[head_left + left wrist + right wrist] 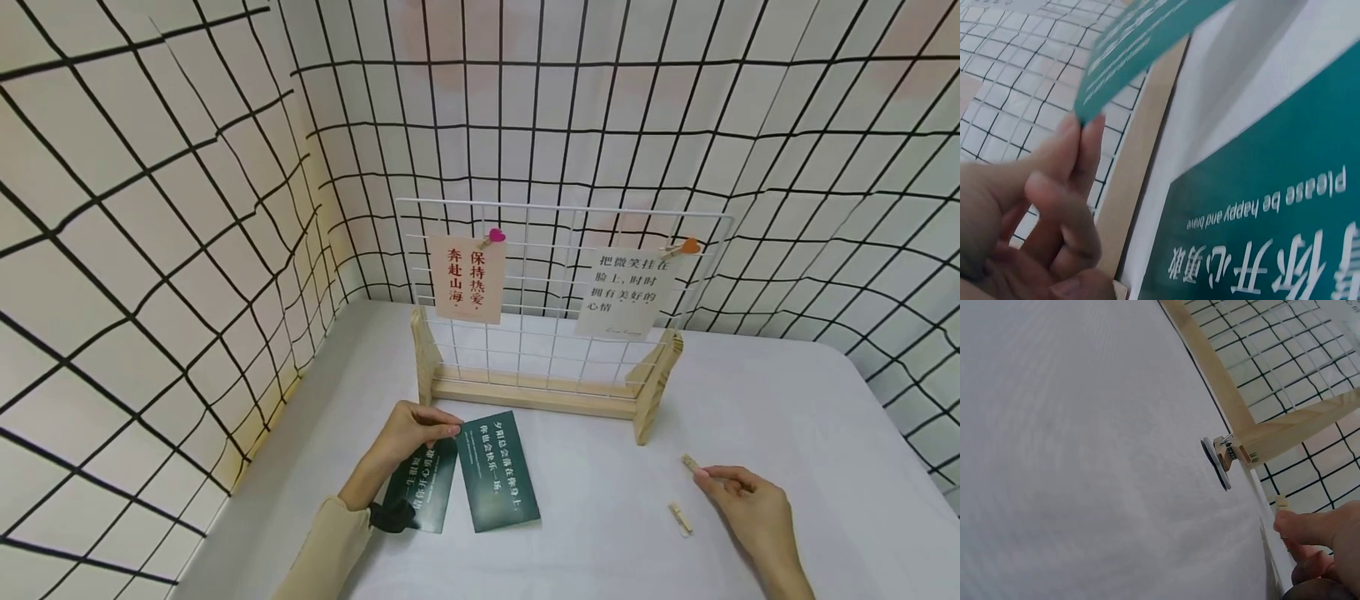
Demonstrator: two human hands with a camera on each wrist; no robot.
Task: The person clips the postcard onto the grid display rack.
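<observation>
My left hand (pixel 411 432) pinches the top left corner of a dark green card (pixel 501 473) with white writing; in the left wrist view this card (pixel 1141 47) stands tilted above the table. Under that hand lies a second green card (pixel 429 492), partly covered by the hand and a black wrist strap (pixel 393 516). Between thumb and fingertips my right hand (pixel 750 504) holds a small wooden clothespin (pixel 688 462); only its tip (pixel 1281 502) shows in the right wrist view. Another clothespin (pixel 680 518) lies on the table just left of that hand.
A white wire grid (pixel 540 296) stands in a wooden base (pixel 532 397) behind the hands. Clipped on it are a pink card (pixel 467 287) with a magenta heart peg (pixel 497 236) and a white card (pixel 626 292) with an orange heart peg (pixel 690 246). Black-gridded cloth walls surround the table.
</observation>
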